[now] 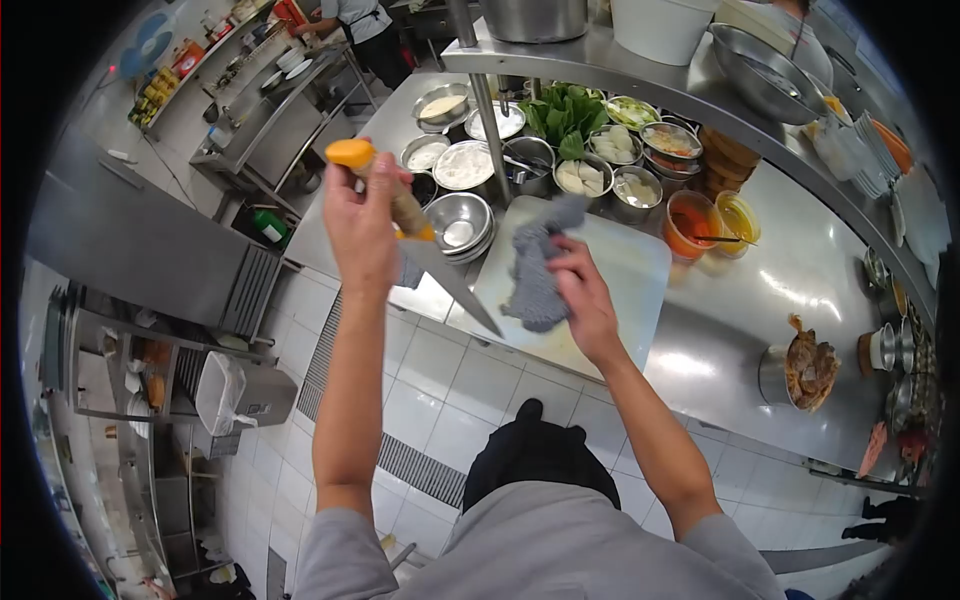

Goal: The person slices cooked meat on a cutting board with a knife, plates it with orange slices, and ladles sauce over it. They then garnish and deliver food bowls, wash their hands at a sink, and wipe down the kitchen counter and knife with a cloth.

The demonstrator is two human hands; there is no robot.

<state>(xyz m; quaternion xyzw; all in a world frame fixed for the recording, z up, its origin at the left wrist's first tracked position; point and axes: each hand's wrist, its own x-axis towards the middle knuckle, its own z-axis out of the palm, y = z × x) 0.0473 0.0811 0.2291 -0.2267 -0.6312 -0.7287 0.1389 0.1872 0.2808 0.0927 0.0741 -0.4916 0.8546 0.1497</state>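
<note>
My left hand is wrapped round the yellow-ended handle of a large knife, raised in front of the counter. The blade slants down to the right, its tip near the cutting board's front left edge. My right hand grips a crumpled grey cloth over the white cutting board. Blade and cloth are apart. Stacked metal bowls stand behind the blade, left of the board.
Behind the board are leafy greens and several food bowls. Red and yellow sauce tubs stand to its right. A steel shelf runs overhead. A co-worker stands at the far left bench.
</note>
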